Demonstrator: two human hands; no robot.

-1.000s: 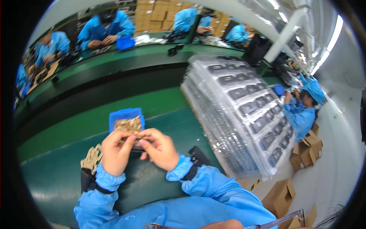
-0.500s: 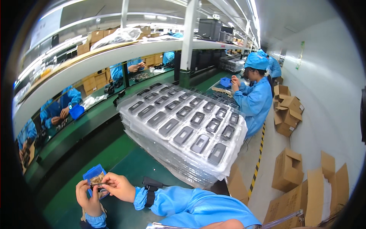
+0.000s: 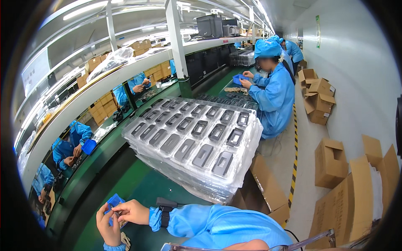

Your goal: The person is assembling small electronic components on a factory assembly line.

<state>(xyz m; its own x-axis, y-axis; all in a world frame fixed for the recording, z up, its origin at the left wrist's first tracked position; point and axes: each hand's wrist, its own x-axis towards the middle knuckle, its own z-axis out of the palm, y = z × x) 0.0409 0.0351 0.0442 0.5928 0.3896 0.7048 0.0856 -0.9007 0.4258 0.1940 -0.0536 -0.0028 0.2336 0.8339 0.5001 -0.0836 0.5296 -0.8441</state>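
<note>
My left hand (image 3: 108, 228) and my right hand (image 3: 132, 212) meet at the lower left, fingertips pinched together. Between them is a small dark piece, mostly covered by the fingers; its kind cannot be told. Just behind the hands a small blue bin (image 3: 114, 200) rests on the green bench, its contents largely hidden. Some beige, crumpled-looking material (image 3: 125, 240) lies beside my left wrist. A dark band with a black box-like device (image 3: 166, 203) is at my right wrist.
A tall stack of clear plastic trays (image 3: 192, 161) with several dark rectangular frames fills the bench's middle. Open cardboard boxes (image 3: 331, 165) stand on the right-hand floor beside a yellow-black line (image 3: 294, 167). A co-worker (image 3: 274, 92) in blue sits beyond the stack; others work across the bench.
The view has shifted, so the trays sit further left. My fingers have drawn closer around the small piece, which shows less now. The near co-worker's hands have lowered toward another blue bin.
</note>
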